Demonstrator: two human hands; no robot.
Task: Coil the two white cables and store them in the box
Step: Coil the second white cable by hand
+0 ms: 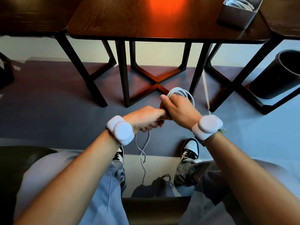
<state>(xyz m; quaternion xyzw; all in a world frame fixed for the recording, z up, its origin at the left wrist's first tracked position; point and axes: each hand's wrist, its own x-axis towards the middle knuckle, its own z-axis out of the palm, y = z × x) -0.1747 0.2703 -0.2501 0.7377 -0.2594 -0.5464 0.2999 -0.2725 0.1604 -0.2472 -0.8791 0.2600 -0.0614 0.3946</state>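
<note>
Hands, left hand (pixel 146 118) and right hand (pixel 177 109), clench white cable (pixel 181 92); box (pixel 238 12) on table (pixel 129 21).

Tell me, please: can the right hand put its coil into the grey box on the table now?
Probably not yet. The right hand holds the coil low in front of the table, the box stands at its far right, and a loose cable tail hangs from the left hand.

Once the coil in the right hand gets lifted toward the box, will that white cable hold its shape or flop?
Likely floppy: the loose tail droops limply below the left hand. The loops at the right hand probably spring apart if released. It looks thin, so probably light.
</note>
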